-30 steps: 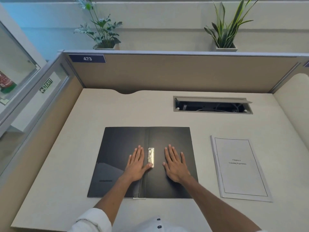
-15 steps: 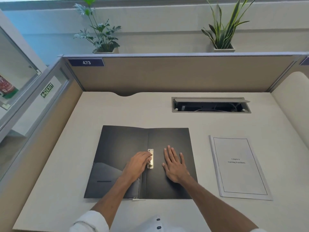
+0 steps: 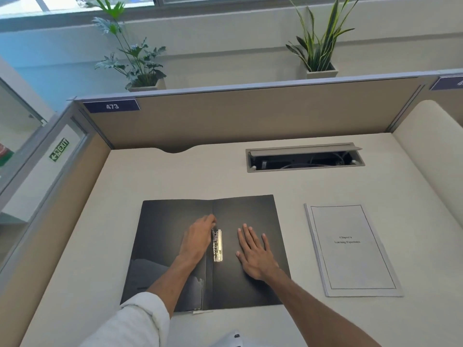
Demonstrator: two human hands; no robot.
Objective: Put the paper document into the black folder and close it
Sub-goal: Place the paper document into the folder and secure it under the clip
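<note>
The black folder (image 3: 172, 221) lies open and flat on the desk. A metal clip (image 3: 217, 245) runs along its spine. My left hand (image 3: 198, 237) rests on the left flap with its fingertips curled onto the top end of the clip's lever. My right hand (image 3: 254, 251) lies flat, fingers spread, on the right flap beside the clip. The paper document (image 3: 350, 249), a white stapled stack with a framed title page, lies on the desk to the right of the folder, apart from both hands.
An open cable tray (image 3: 304, 159) is set into the desk (image 3: 200, 176) behind the folder. Beige partition walls (image 3: 238, 118) close the back and both sides. Two potted plants (image 3: 135, 61) stand on the ledge beyond.
My left hand went from lying flat to curling its fingers onto the clip, then slid up to the clip's top end. The right hand stayed flat.
</note>
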